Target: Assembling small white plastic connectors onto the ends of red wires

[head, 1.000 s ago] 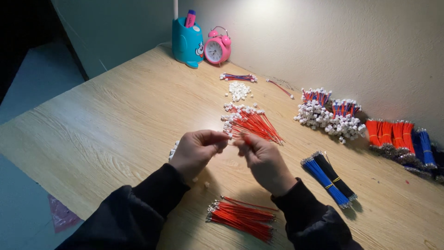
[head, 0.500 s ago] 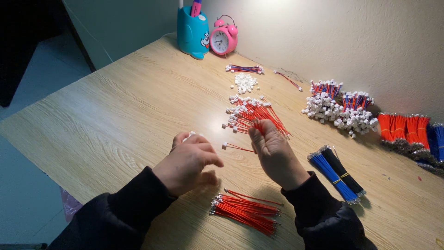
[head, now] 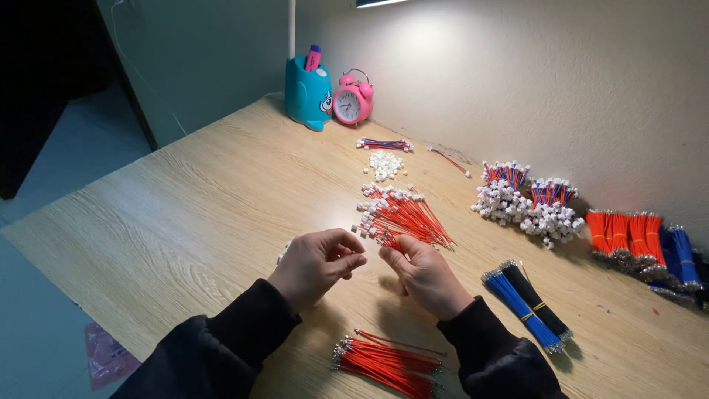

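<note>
At frame centre, the right hand [head: 426, 272] pinches a red wire [head: 390, 240] from the fanned red wire pile [head: 402, 214]; the left hand [head: 316, 264], fingers curled, contents unclear, probably holds a connector. Judged mid-assembly: wire tip must meet housing squarely

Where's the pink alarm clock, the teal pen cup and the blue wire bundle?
Pink round alarm clock [head: 352, 103], head view, on its face.
Teal plastic pen cup [head: 306, 97], head view, front wall.
Blue wire bundle [head: 521, 312], head view, mid-length.

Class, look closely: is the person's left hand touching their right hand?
Apart. The head view shows bare table between the left hand and the right hand.
</note>
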